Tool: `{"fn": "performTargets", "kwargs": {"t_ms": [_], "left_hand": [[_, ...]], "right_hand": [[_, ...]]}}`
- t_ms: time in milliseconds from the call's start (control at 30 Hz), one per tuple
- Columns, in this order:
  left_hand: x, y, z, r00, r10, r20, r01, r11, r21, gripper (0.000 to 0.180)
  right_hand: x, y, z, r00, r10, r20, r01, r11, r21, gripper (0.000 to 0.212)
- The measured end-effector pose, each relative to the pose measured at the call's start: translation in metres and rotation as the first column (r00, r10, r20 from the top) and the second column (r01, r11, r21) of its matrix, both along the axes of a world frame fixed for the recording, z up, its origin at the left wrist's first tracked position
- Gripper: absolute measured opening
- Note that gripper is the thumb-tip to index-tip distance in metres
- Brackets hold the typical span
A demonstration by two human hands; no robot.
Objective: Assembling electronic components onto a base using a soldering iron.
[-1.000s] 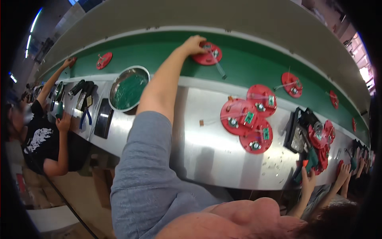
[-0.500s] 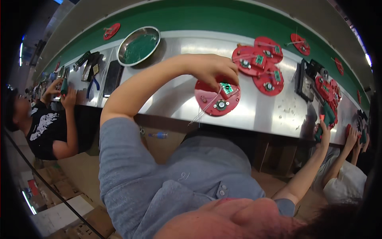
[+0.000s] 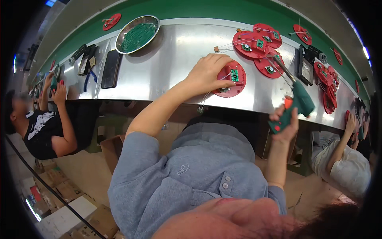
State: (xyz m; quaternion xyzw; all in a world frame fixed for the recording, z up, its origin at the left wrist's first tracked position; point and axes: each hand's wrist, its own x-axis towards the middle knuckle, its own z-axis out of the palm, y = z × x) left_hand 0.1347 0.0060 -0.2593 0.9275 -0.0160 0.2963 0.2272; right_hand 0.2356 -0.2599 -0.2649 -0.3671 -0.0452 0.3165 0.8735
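Note:
At the bench's near edge lies a round red plate (image 3: 241, 85). It carries a small green circuit board (image 3: 234, 75), and thin wires trail off it to a small piece hanging past the bench edge. My left hand (image 3: 207, 75) grips the plate's left side, fingertips and thumb on either side of its raised block. My right hand (image 3: 287, 126) is closed round the handle of a green soldering gun (image 3: 301, 99) with an orange trigger. Its dark barrel points away and to the left, with the tip over several more red plates (image 3: 250, 44), apart from the plate under my left hand.
A metal bowl (image 3: 156, 36) of green pieces stands at the back left. Beside it lie a dark phone (image 3: 111, 68) and blue-handled pliers (image 3: 90, 78). A black stand (image 3: 305, 65) and stacked red plates (image 3: 329, 81) are on the right. Co-workers sit on both sides.
My right hand has brought the soldering gun leftward from the far right. The plate has shifted right and turned, and my left hand has moved with it from above to its left side.

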Motion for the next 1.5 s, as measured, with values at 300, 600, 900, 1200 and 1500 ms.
{"fn": "performTargets", "kwargs": {"t_ms": [300, 600, 900, 1200, 1500], "left_hand": [[0.008, -0.002, -0.024, 0.998, -0.055, 0.008, 0.055, 0.958, -0.28, 0.015], [-0.054, 0.142, 0.025, 0.809, 0.587, -0.033, -0.587, 0.81, 0.019, 0.019], [-0.063, 0.234, 0.009, 0.508, 0.811, -0.289, -0.716, 0.585, 0.381, 0.015], [-0.08, 0.268, 0.01, 0.639, 0.677, -0.364, -0.744, 0.664, -0.072, 0.013], [-0.101, 0.278, 0.014, 0.805, 0.567, -0.174, -0.514, 0.52, -0.682, 0.013]], "right_hand": [[-0.011, 0.087, -0.035, 0.94, 0.09, 0.329, -0.139, 0.982, 0.129, 0.048], [-0.019, 0.064, -0.024, 0.893, 0.01, 0.45, -0.106, 0.976, 0.188, 0.048], [-0.016, 0.053, -0.031, 0.901, 0.022, 0.434, -0.11, 0.978, 0.179, 0.047], [-0.015, 0.049, -0.028, 0.93, 0.005, 0.366, -0.058, 0.99, 0.132, 0.045], [-0.011, 0.045, -0.024, 0.971, -0.008, 0.238, 0.017, 0.999, -0.038, 0.037]]}}
